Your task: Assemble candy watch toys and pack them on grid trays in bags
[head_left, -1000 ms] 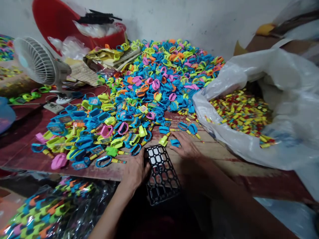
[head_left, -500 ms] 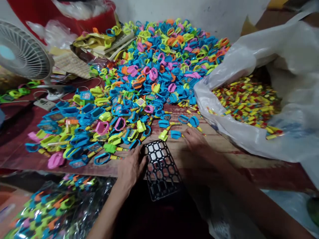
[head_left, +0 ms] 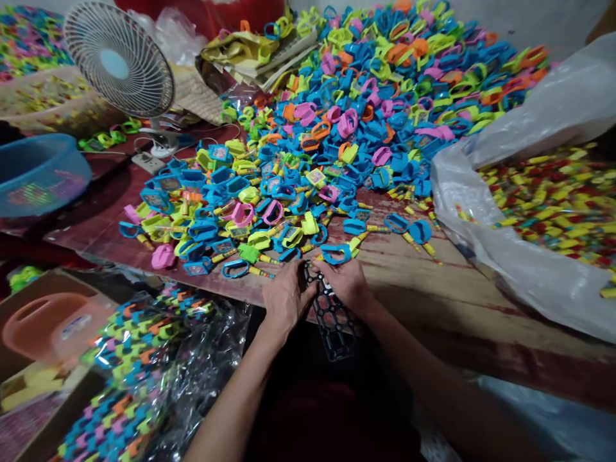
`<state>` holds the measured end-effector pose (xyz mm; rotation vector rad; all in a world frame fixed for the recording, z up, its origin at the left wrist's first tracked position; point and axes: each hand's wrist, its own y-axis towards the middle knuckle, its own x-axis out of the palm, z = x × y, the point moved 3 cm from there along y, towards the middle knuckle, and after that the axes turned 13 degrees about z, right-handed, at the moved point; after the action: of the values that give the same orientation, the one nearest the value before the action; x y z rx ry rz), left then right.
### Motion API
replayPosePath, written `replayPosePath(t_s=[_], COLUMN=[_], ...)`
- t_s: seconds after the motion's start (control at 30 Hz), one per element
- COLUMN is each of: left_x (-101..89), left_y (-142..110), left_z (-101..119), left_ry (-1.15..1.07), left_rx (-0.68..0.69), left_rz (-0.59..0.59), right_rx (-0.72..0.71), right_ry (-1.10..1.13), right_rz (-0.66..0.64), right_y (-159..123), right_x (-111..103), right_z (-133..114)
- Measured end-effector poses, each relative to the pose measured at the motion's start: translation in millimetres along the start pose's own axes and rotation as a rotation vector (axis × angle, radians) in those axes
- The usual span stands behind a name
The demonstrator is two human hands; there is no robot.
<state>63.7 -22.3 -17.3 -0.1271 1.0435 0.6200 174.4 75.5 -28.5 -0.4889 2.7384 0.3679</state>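
Observation:
My left hand (head_left: 287,296) grips the far left edge of a black plastic grid tray (head_left: 334,324), its thumb lying over the near side. The tray leans from the table edge down over my lap. My right hand (head_left: 347,283) is closed at the tray's far end, fingers pinched on a blue toy watch (head_left: 337,254) whose loop shows above the knuckles. Its lower part is hidden by my fingers. Just beyond lie a few more blue watches (head_left: 355,226) with thin yellow candy-filled tubes (head_left: 380,228). Left of my left hand is a blue watch loop (head_left: 235,269).
A large heap of coloured toy watches (head_left: 346,122) covers the table's back. At right stands a white sack (head_left: 462,186) of small yellow-red tubes (head_left: 553,205). A fan (head_left: 118,61) and a blue basin (head_left: 41,173) stand left. Below are bagged watches (head_left: 129,340) and a carton (head_left: 33,295).
My right hand took up a blue watch from the table and carried it left to the tray's far end. My left hand stayed at the tray. The view turned leftward and down.

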Motion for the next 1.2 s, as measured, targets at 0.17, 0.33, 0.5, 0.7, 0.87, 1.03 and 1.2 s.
replayPosePath(t_s=[0.17,0.33,0.5,0.7,0.87,1.03,1.2], left_x=[-1.3,-0.8,-1.2,-0.2,4.0,1.5,3.7], left_y=[1.8,1.5,2.2,4.9,2.9,7.2,8.6], left_z=[-0.8,-0.9,-2.1,-3.5,-5.4,-6.9,-12.4], left_ry=[-0.020,-0.025,-0.023,-0.010,0.034,0.059,-0.063], left_rx=[0.007,-0.027,0.002,0.054,0.105,0.156,0.210], left_rz=[0.012,0.023,0.029,0.008,0.076,0.025,0.057], right_rx=[-0.089,-0.128,-0.136,-0.065,-0.092,-0.097,-0.519], right_ry=[0.007,-0.056,-0.009,-0.034,-0.338,-0.521,-0.666], right_rz=[0.067,0.100,0.143,0.139,0.329,0.260,0.356], right_y=[6.6,13.5,14.2,11.3,31.6,56.4,54.3], right_x=[7.3,8.8,8.7,0.3,-23.7,-44.6,-38.9], right_z=[-8.9,-5.2,1.0,1.9,13.3,14.2,-34.2])
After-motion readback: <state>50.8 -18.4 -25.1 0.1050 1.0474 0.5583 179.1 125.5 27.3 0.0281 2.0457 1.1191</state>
